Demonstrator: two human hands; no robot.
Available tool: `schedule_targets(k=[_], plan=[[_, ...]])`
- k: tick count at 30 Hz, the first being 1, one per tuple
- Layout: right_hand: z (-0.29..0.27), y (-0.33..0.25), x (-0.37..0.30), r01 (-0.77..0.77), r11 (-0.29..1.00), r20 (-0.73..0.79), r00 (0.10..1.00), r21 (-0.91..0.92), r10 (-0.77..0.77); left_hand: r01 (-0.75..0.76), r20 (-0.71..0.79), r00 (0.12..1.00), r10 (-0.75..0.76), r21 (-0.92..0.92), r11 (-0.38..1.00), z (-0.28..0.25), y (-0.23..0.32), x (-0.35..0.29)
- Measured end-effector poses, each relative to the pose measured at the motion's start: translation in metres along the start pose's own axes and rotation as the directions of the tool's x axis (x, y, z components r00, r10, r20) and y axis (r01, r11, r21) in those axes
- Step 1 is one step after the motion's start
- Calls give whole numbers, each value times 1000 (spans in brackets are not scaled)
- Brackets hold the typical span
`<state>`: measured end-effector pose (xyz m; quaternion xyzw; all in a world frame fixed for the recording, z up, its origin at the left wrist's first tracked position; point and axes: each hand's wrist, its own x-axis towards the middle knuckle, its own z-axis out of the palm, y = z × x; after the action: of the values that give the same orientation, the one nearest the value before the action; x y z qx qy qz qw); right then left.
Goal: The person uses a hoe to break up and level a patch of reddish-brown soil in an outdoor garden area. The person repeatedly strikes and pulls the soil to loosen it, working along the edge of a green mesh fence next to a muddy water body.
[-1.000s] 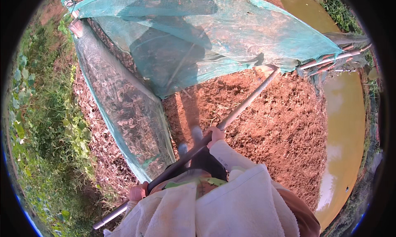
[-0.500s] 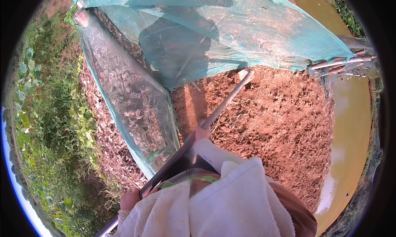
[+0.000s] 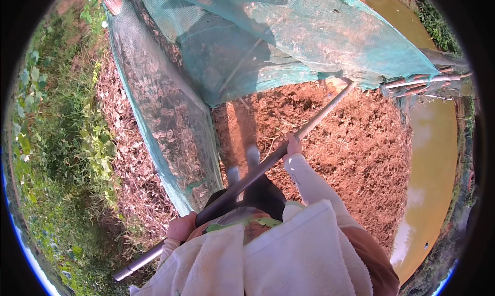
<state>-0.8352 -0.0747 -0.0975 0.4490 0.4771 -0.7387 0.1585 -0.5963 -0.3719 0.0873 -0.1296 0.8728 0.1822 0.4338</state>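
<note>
A long-handled hoe (image 3: 246, 178) slants across my body, from low on the left up to the far soil. My left hand (image 3: 181, 227) is closed around the handle by my waist, with the handle's butt end jutting out behind it. Farther up, my right hand (image 3: 293, 146) grips the same handle, arm stretched forward. The hoe's pale head (image 3: 337, 81) is at the lower edge of the green mesh net (image 3: 309, 35), partly hard to make out. Under it lies loose reddish-brown soil (image 3: 350, 141).
A second net panel (image 3: 165, 105) runs along my left, over dry leaf litter (image 3: 136, 157). Green plants (image 3: 62, 167) grow beyond it. Muddy water (image 3: 433, 157) borders the soil on the right. Bundled sticks (image 3: 428, 82) hold the net's right corner. My boots (image 3: 252, 157) stand on the soil.
The hoe's head has swung right and a little farther away, to the net's edge. My right hand has moved up and to the right; my left hand has risen slightly, also rightward.
</note>
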Motion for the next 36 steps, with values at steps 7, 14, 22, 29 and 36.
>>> schedule_targets(k=[7,14,22,29,36], plan=[[27,113,-55,-175,977,-117,975,118,189,-44,-127,990,66,164,986,-12,-68,-69],[74,167,-132,-448,836,12,883,319,468,241,-334,933,-133,309,920,-56,-139,-118],[6,27,-65,-137,914,23,990,382,138,-143,-391,880,268,322,936,-42,-57,-4],[-42,-84,10,158,916,-158,982,369,-105,-345,-135,922,362,133,929,-40,72,67],[2,90,-4,-154,927,-228,943,342,242,-158,-58,983,173,211,965,-57,-41,-7]])
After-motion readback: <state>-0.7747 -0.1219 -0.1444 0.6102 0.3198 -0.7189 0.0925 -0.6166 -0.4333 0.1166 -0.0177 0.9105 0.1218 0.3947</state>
